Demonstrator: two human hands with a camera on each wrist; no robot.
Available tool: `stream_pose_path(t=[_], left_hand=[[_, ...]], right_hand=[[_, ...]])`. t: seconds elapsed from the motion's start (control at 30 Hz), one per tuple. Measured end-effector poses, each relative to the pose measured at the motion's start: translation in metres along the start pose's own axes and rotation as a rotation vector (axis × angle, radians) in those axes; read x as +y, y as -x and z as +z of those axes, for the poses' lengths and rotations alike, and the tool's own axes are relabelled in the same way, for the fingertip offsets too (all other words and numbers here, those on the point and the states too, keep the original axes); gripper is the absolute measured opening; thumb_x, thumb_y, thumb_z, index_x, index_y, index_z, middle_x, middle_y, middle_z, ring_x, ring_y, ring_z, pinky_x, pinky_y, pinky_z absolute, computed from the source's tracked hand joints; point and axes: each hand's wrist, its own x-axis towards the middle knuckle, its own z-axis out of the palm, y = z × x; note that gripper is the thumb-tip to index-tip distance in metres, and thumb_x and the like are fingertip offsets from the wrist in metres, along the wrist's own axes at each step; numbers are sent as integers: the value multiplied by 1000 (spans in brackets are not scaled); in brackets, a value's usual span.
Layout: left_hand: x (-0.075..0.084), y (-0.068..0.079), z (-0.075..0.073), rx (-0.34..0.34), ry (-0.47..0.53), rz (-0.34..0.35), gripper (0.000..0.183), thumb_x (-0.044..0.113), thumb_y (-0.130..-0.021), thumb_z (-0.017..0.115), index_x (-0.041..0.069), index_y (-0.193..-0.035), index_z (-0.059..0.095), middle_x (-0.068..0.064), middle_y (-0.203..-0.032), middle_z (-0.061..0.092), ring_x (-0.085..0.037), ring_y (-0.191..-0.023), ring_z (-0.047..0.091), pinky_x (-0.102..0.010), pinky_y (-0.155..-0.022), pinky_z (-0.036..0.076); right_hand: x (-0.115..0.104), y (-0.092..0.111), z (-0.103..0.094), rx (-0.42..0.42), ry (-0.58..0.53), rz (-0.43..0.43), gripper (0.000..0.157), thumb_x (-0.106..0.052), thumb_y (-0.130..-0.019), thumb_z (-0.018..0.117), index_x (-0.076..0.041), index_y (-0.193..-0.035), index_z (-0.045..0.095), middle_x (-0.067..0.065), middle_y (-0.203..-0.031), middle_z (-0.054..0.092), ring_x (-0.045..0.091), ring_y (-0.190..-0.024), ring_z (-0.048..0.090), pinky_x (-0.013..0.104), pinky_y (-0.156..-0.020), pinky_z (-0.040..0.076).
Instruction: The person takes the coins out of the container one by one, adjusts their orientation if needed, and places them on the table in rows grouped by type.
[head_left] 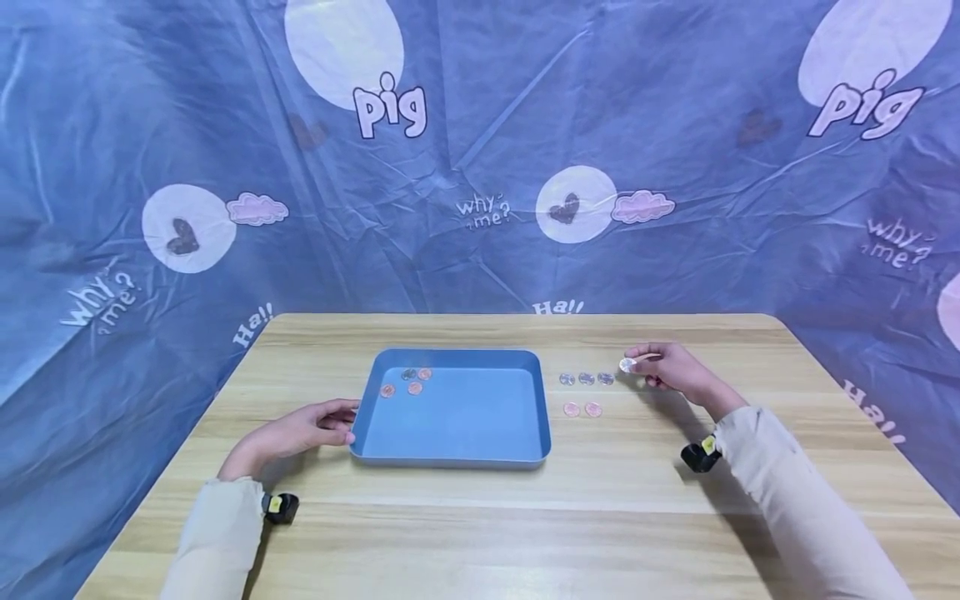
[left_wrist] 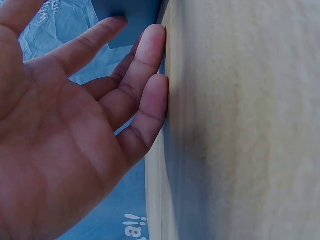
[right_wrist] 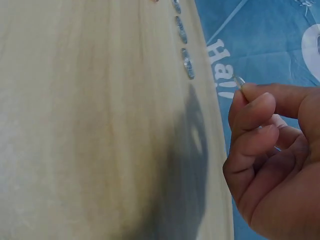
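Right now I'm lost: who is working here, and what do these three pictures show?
There's no robot, just a person's left hand and right hand. The wide picture comes from a camera on the head; the close ones from black wrist cameras, one per hand. On the table sits a blue tray holding four discs. Right of it lie three shiny discs in a row and two pinkish discs. The left hand touches the tray's left side; the right hand pinches another shiny disc.
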Motion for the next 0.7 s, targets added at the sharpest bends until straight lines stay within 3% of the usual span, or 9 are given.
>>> stream_pose_path(t=[0.2, 0.47, 0.7], left_hand=[[2, 0, 1, 0, 10, -3, 73, 29, -94, 63, -5, -149, 27, -28, -142, 42, -33, -122, 50, -40, -97, 46], [2, -2, 1, 2, 6, -1, 72, 28, -94, 63, -5, -148, 28, -27, -140, 45, -31, -120, 52, -32, -94, 47], [-1, -3, 0, 2, -2, 0, 73, 28, -94, 63, -6, -148, 28, -28, -140, 44, -32, -121, 51, -36, -96, 47]], right_hand=[[9, -3, 6, 20, 86, 5, 43, -11, -92, 61, 11, -127, 50, -4, -74, 58, 5, -57, 48, 21, -50, 40], [16, -9, 11, 28, 164, 4, 35, -9, -93, 58, 11, -121, 53, -2, -66, 53, 6, -54, 45, 20, -46, 37], [14, -11, 14, 7, 211, -15, 26, -5, -93, 55, 11, -114, 53, 0, -67, 52, 8, -56, 46, 20, -47, 39]])
